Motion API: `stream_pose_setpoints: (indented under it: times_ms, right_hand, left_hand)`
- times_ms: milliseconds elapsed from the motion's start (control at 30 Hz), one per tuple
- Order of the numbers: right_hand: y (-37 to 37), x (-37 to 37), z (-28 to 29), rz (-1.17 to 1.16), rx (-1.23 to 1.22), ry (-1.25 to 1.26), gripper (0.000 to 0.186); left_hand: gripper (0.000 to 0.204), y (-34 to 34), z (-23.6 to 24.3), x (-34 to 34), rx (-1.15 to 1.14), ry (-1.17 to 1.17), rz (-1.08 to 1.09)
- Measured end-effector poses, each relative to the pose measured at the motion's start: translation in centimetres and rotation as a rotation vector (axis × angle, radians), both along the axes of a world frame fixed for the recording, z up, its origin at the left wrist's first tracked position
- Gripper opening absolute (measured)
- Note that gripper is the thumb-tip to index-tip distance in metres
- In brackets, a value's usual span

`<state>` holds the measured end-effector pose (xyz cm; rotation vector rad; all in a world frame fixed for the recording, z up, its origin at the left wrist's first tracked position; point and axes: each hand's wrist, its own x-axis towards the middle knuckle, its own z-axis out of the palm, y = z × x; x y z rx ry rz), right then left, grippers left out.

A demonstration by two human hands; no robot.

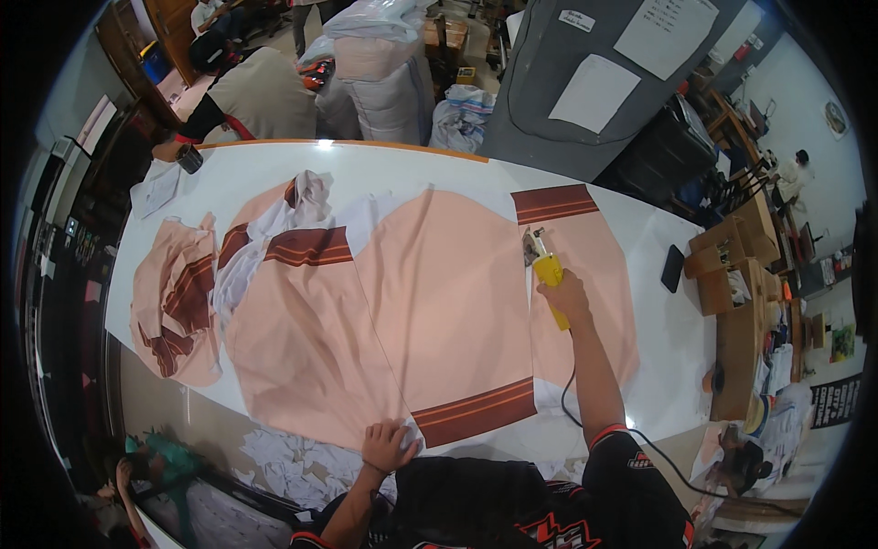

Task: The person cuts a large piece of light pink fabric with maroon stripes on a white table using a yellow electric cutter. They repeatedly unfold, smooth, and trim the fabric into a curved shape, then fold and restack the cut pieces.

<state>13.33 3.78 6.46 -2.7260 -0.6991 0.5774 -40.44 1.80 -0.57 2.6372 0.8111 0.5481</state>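
Note:
Peach fabric panels (448, 293) with maroon, orange-striped bands lie spread over a white table (663, 357). My right hand (565, 297) is wrapped round the yellow body of a handheld electric fabric cutter (549, 270). Its metal cutting head sits at the seam line between the middle and right panels, just below the top maroon band (556, 203). A dark cord trails from the cutter past my right forearm. My left hand (389, 446) lies on the fabric at the near edge, fingers spread, close to the lower maroon band (474, 412).
Crumpled peach and maroon fabric (178, 302) is heaped at the left. A black phone (672, 268) lies on the right side, near cardboard boxes (732, 242). At the far left corner stands a dark cup (189, 159). White scraps (306, 462) cover the floor. Other people are around the room.

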Motion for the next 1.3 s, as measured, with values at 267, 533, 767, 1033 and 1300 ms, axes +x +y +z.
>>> stream_pose_setpoints:
  times_ms: [267,533,767,1033,1300]
  right_hand:
    - [4.8,3.0,-1.1,-0.016,0.027,-0.101,0.066]
    - [8.7,5.6,-0.7,0.038,0.138,-0.055,0.061]
    - [11.1,8.0,-1.5,0.079,0.126,-0.023,0.051]
    - [12.5,9.3,-1.6,0.072,0.074,0.027,0.062]
    - [15.1,9.0,-0.2,0.088,0.168,-0.046,0.058]
  left_hand:
    - [0.035,0.2,0.1,0.2,-0.001,0.023,0.007]
    - [0.035,0.4,0.1,0.1,-0.009,0.022,-0.001]
    - [0.037,0.5,0.1,0.1,-0.039,0.042,0.002]
    - [0.038,0.5,-0.2,0.0,-0.031,0.048,0.0]
    - [0.041,0.7,0.9,0.7,-0.064,0.062,0.027]
